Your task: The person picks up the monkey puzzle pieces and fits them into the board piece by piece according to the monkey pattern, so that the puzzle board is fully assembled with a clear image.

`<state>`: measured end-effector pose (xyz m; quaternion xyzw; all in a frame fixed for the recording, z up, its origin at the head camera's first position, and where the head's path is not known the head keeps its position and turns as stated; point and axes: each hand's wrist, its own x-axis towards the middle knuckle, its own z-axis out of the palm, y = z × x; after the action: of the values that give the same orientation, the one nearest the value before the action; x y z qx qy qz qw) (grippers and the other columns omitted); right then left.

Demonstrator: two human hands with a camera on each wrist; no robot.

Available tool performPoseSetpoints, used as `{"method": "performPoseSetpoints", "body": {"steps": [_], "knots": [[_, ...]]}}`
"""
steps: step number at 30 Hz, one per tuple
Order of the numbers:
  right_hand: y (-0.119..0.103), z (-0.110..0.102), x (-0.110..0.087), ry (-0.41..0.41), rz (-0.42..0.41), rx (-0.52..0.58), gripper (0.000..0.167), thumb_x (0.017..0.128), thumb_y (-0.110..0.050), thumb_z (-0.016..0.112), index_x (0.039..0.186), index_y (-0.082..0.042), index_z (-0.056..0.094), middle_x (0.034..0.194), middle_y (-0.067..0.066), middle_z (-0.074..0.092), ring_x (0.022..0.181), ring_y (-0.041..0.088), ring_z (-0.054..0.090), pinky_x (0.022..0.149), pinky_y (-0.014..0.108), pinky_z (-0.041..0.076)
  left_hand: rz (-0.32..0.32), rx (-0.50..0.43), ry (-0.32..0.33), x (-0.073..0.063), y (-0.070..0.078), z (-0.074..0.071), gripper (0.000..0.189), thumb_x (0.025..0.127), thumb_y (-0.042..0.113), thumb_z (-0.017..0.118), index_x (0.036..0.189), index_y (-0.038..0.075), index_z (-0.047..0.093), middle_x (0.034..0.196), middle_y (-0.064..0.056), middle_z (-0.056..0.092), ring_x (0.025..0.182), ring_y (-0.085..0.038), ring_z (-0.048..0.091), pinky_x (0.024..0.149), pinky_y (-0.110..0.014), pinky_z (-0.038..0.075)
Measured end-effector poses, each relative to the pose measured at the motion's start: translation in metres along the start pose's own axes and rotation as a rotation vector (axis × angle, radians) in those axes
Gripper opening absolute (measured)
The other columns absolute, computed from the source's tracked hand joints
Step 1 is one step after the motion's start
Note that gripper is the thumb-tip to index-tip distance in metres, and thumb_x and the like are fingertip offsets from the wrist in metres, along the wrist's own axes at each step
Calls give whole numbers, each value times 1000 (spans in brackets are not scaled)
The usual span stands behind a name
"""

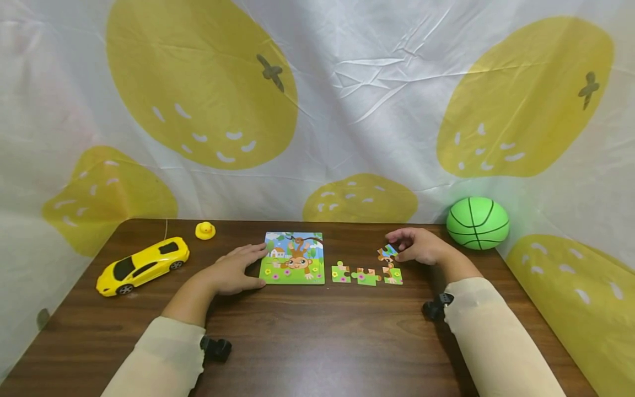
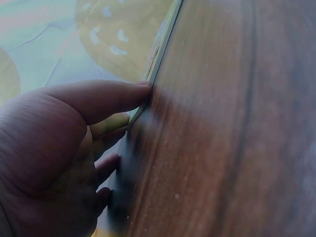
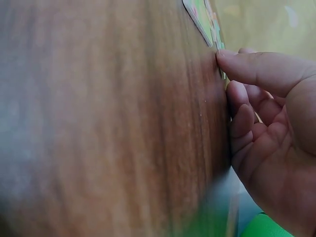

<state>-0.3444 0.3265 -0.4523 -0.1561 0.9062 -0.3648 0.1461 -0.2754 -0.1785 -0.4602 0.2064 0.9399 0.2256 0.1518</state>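
A square picture board [image 1: 292, 270] with a monkey, a house and flowers lies flat on the table. My left hand [image 1: 240, 270] rests at its left side, fingers extended; in the left wrist view the thumb [image 2: 118, 96] touches the board's edge. To the board's right, three jigsaw puzzle pieces [image 1: 366, 277] form a row along the near side. Behind the right end of that row is a tilted blue-and-brown puzzle piece [image 1: 388, 252], held by my right hand [image 1: 419, 246] between thumb and fingers. The right wrist view shows the other fingers [image 3: 242, 121] curled near the tabletop.
At the left of the brown table [image 1: 317, 336] stands a yellow toy car [image 1: 144, 266], with a small yellow rubber duck [image 1: 205, 230] behind it. A green ball [image 1: 478, 223] sits at the back right corner. A lemon-print curtain [image 1: 367, 121] hangs behind the table.
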Motion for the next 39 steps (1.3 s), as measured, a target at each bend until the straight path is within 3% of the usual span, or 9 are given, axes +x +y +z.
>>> {"method": "performPoseSetpoints", "body": {"steps": [9,20,25,33,39], "knots": [[-1,1,2,-9,-8,-32,53,87,0,83,138,-3,69,137,22,70,113,28,63,89,24,54,-2,1,4,1,0,1,85,98,47,73,168,16,38,180,-5,26,167,-43,16,126,-79,17],[-4,2,2,63,30,-132,43,86,-11,87,128,-6,77,104,8,74,95,17,61,79,27,52,0,5,6,0,0,1,84,98,47,73,168,16,38,180,-5,26,167,-43,16,126,-79,17],[-8,4,3,94,48,-169,36,89,-15,85,124,-12,79,106,6,75,91,16,58,79,30,50,-1,9,6,0,0,1,84,99,47,73,168,16,37,180,-5,25,167,-43,16,126,-79,17],[-23,9,7,81,-6,-81,30,97,-11,76,127,-9,76,103,10,74,81,17,66,74,31,58,-1,4,7,1,0,1,84,98,47,73,168,16,38,180,-5,25,167,-43,16,125,-79,17],[-48,17,13,54,-52,-11,33,98,-9,76,131,-8,74,105,12,72,86,17,67,76,35,62,-1,8,5,2,-1,2,84,98,48,73,168,16,37,180,-5,25,167,-43,16,126,-79,17]]}}
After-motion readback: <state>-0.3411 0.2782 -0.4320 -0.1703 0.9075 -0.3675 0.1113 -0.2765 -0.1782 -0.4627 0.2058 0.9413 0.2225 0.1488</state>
